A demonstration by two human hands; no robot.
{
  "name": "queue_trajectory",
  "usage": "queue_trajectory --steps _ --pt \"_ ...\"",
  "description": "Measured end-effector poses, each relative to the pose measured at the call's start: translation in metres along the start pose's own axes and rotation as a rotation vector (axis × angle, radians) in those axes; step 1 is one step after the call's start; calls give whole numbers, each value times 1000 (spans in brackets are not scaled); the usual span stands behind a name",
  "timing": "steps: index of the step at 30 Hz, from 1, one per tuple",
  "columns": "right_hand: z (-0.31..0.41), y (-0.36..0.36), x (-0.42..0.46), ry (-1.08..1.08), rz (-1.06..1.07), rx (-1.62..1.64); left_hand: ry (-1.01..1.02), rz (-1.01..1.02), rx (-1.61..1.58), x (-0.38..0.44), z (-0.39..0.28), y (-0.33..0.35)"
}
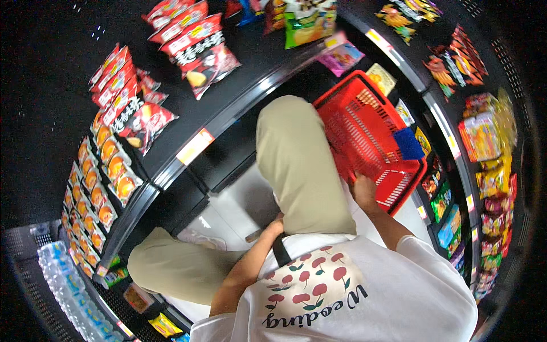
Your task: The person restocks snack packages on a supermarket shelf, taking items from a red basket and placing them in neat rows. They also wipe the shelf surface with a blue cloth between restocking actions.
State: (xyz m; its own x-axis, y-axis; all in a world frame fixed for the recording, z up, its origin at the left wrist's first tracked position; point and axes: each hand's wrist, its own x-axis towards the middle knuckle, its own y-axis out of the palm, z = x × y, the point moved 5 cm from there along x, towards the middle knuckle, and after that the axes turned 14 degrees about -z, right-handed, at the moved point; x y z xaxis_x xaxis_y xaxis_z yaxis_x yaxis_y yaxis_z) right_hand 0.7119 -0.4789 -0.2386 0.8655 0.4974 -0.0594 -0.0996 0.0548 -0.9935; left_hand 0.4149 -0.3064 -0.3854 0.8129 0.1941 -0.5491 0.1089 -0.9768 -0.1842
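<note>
A red plastic shopping basket [363,124] with slotted walls stands tilted in view, beside the right knee. My right hand [363,188] is at its near rim, with the fingers around the red edge or handle; the fingertips are partly hidden. A blue patch [408,143] marks the basket's far side. My left hand [277,224] rests low by the inner right thigh, its fingers mostly hidden by the trouser leg [303,171]. Just below that hand a small brown object [253,236] shows; what it is cannot be told.
Black shelves curve around on both sides. Red bags of chips [205,55] and rows of orange-printed packets [115,166] stand on the left shelf, bottled water [72,290] at lower left. More snack bags [491,184] fill the right shelves. Price-tag rails [256,87] edge the shelves.
</note>
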Motion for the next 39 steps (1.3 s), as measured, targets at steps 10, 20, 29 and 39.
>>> queue_trajectory --steps 10,20,29,39 --pt "-25 25 1 51 -30 -5 86 -286 51 -13 -77 -32" --pt "-2 -7 1 -26 72 169 34 -679 330 -86 -192 -151" --pt "-8 27 9 -179 1 200 49 -1494 957 -299 -299 -282" --pt "3 74 23 -179 -6 244 -493 -1315 365 -368 -186 -356"
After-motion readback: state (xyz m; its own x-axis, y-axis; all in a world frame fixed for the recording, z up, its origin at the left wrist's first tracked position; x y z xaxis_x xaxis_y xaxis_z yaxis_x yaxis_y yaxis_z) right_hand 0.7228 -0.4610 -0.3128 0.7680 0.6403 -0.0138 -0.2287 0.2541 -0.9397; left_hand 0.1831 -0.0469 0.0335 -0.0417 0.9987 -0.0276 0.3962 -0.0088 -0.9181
